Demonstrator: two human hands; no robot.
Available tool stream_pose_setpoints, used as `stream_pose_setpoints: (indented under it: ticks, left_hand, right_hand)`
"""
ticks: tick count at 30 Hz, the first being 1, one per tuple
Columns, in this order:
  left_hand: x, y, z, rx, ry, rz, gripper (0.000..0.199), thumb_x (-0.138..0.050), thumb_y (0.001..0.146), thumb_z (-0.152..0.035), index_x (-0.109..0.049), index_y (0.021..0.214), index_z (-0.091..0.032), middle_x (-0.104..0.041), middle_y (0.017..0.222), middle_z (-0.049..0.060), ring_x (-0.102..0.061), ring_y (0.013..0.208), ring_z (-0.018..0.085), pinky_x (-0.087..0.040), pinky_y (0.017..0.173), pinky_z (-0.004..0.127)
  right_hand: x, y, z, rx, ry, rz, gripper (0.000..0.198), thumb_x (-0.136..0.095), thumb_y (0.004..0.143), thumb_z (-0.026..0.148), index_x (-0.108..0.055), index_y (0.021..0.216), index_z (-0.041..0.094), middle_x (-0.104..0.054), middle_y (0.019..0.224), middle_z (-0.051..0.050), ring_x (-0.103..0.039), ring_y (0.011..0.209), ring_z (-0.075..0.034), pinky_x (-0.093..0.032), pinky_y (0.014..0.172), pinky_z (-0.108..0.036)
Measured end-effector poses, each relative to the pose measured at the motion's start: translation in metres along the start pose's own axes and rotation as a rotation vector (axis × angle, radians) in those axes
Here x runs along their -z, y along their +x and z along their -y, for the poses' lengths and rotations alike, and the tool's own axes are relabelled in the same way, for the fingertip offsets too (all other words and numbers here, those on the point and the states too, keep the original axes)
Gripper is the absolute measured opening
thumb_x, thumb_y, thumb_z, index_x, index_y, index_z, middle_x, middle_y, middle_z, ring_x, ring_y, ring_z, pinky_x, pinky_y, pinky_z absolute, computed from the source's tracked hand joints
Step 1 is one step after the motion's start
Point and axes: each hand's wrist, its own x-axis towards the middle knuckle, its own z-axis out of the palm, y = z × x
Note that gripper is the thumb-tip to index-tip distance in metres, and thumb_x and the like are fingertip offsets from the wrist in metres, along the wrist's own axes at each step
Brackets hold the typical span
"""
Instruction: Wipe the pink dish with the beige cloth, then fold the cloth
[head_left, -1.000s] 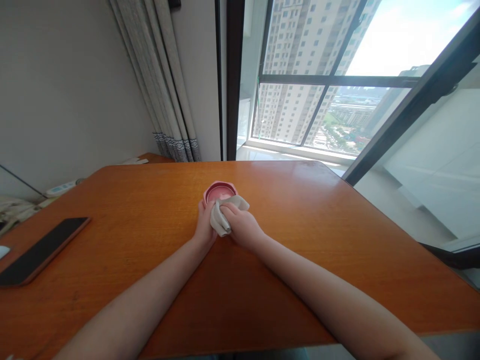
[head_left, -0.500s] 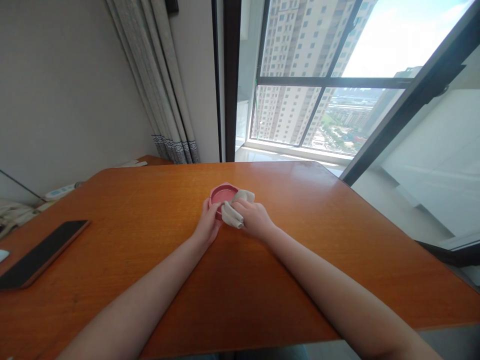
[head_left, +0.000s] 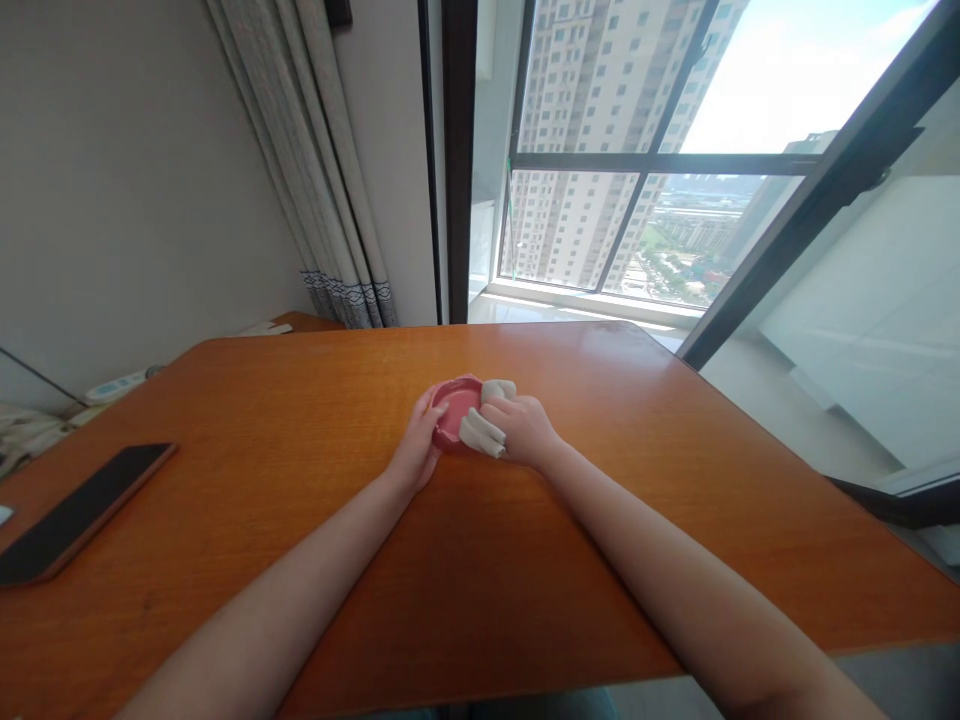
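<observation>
Grey wall [head_left: 135, 160], curtain [head_left: 304, 150] (hanging in folds) — bright window [head_left: 637, 162] beyond wooden table [head_left: 660, 430]

A broad orange-brown wooden table [head_left: 322, 400] was brightened by daylight toward its far right corner. A flat, black-topped slab [head_left: 86, 515] was laid at the left, and a small white object [head_left: 4, 514] beside it was partly cropped.

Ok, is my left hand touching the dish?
Touching: the head view shows the left hand gripping the dish at its left side, thumb over the rim.
</observation>
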Motion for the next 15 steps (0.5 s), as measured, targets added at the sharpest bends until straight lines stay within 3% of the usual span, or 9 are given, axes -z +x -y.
stream_pose_setpoints:
  ticks: [4, 8, 10, 12, 15]
  left_hand:
    - [0.002, 0.003, 0.001, -0.01, -0.014, -0.039, 0.044, -0.059, 0.073, -0.02, -0.054, 0.116, -0.021, -0.06, 0.118, 0.005, -0.057, 0.106, 0.02, -0.046, 0.089, 0.032]
    - [0.005, 0.004, 0.002, -0.058, -0.072, -0.136, 0.044, -0.063, 0.07, -0.017, -0.054, 0.113, -0.022, -0.065, 0.097, 0.001, -0.06, 0.078, 0.012, -0.048, 0.074, 0.025]
    - [0.005, 0.003, 0.001, -0.062, -0.089, -0.147, 0.042, -0.065, 0.067, -0.014, -0.056, 0.107, -0.021, -0.064, 0.084, -0.002, -0.056, 0.066, 0.008, -0.046, 0.067, 0.021]
    - [0.003, 0.002, -0.001, -0.023, -0.11, -0.095, 0.038, -0.066, 0.067, -0.016, -0.057, 0.104, -0.02, -0.064, 0.082, -0.002, -0.056, 0.065, 0.009, -0.046, 0.065, 0.021]
    - [-0.003, 0.0, -0.006, 0.068, -0.153, 0.043, 0.033, -0.062, 0.076, -0.031, -0.059, 0.105, -0.017, -0.066, 0.095, 0.005, -0.061, 0.081, 0.015, -0.049, 0.074, 0.028]
  right_hand:
    - [0.005, 0.006, 0.021, -0.071, 0.015, 0.086, 0.021, -0.047, 0.082, 0.035, -0.059, 0.089, 0.018, -0.06, 0.083, -0.006, -0.051, 0.064, -0.014, -0.027, 0.051, -0.026]
    - [0.007, 0.017, 0.061, -0.244, 0.012, 0.149, 0.023, -0.044, 0.085, 0.03, -0.051, 0.104, 0.018, -0.059, 0.097, -0.008, -0.056, 0.066, -0.015, -0.031, 0.048, -0.026]
    - [0.007, 0.02, 0.07, -0.265, 0.018, 0.178, 0.023, -0.045, 0.085, 0.027, -0.05, 0.105, 0.018, -0.059, 0.099, -0.009, -0.057, 0.066, -0.015, -0.033, 0.048, -0.025]
    - [0.007, 0.02, 0.064, -0.251, 0.026, 0.188, 0.02, -0.047, 0.085, 0.028, -0.052, 0.102, 0.019, -0.06, 0.098, -0.009, -0.058, 0.069, -0.016, -0.035, 0.051, -0.025]
    - [0.011, 0.013, 0.036, -0.164, 0.013, 0.196, 0.018, -0.046, 0.085, 0.028, -0.057, 0.096, 0.019, -0.062, 0.094, -0.008, -0.058, 0.072, -0.017, -0.035, 0.054, -0.026]
